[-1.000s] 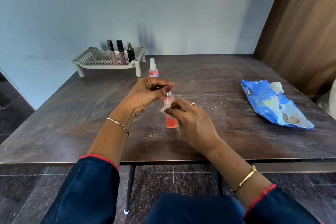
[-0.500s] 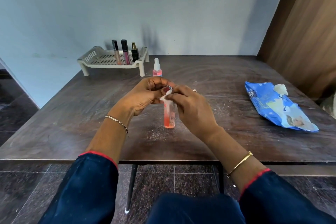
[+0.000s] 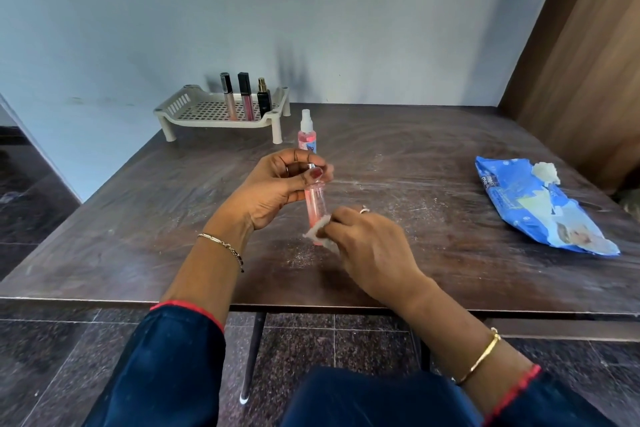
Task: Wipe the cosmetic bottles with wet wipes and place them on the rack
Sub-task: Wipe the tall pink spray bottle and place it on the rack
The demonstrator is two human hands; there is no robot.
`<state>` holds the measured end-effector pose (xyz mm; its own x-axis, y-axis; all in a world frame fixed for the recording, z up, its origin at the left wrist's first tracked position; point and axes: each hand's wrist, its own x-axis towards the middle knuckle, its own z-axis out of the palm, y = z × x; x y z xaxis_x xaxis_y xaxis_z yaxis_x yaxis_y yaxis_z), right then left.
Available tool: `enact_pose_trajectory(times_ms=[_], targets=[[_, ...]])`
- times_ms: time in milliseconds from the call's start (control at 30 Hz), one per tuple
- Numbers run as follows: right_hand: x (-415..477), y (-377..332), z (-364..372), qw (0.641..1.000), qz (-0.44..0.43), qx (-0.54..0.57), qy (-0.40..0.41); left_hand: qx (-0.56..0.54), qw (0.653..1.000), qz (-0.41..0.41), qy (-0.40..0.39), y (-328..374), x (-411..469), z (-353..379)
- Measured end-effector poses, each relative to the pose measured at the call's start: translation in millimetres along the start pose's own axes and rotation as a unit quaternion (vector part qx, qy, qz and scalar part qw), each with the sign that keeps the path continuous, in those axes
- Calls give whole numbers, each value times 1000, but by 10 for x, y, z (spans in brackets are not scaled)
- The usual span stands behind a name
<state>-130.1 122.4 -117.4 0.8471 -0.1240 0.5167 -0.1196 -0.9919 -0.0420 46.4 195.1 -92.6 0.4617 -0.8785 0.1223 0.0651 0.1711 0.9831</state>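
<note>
left grip: fingers and thumb curled round the cap end of the pink bottle, holding it upright over the desk.
right grip: pinches a wet wipe against the bottle's lower end.
step in hand: wiping the bottle's body.
doing it well: hold the top firmly, wrap the wipe round, draw it along the full length, and turn the bottle so no side is missed.
left to do: a second spray bottle waits near the rack.
rack: three slim bottles stand on it.
wipes pack: far right, within reach.
</note>
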Motion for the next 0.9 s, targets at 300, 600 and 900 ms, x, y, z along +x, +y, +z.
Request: enact_pose_trajectory(times_ms=[300,600,900], targets=[[263,39,86,995,3,68,78,-35,999,15,-15,-28,-11,5],[-8,67,-34,974,31,193,-118,-77,997,20,-10,-59,-49,-57],[378,78,-197,822,263,487,136,-151,987,50,-36,77,-76,156]])
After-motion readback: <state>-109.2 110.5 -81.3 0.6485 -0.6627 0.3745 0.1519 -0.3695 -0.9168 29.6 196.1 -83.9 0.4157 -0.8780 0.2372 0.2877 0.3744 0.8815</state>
